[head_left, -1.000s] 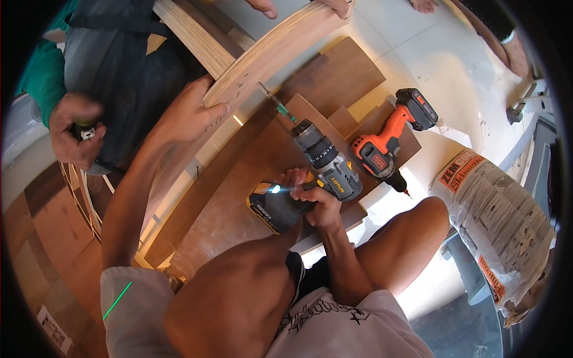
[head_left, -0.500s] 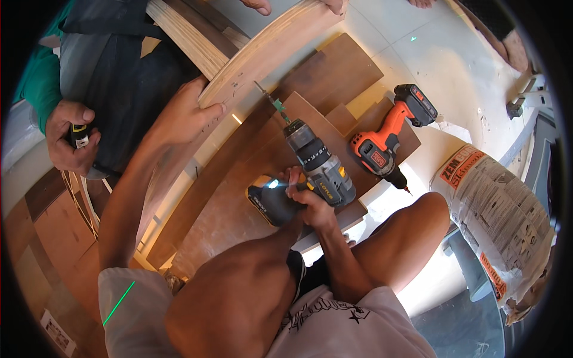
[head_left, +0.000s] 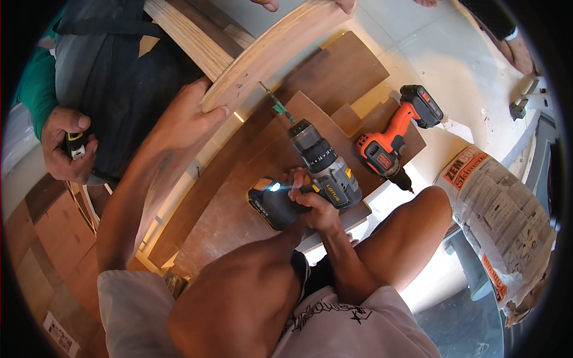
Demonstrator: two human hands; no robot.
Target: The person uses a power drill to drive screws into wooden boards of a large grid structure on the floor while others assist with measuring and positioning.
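My left hand [head_left: 196,113] is wrapped over the edge of a long plywood board [head_left: 256,59], its thumb on the face nearer me. In my right hand [head_left: 315,207] is a grey and black cordless drill [head_left: 328,173], gripped by the handle. Its lamp is lit, and its long, thin bit [head_left: 268,92], with a green part near the chuck, points up and left beside the board without touching it. An orange and black cordless drill [head_left: 385,143] lies just to the right, on brown wood panels.
At left, a co-worker's hand [head_left: 68,140] holds a black and yellow tape measure [head_left: 76,145]. Another person's fingers rest on the board's far end. Brown panels [head_left: 334,71] lie beneath the drills. A large printed sack [head_left: 501,221] stands at right, beyond my knee.
My right hand and the grey drill sit slightly further right and lower in the picture. Both grips are unchanged. The green light line on my left sleeve is gone.
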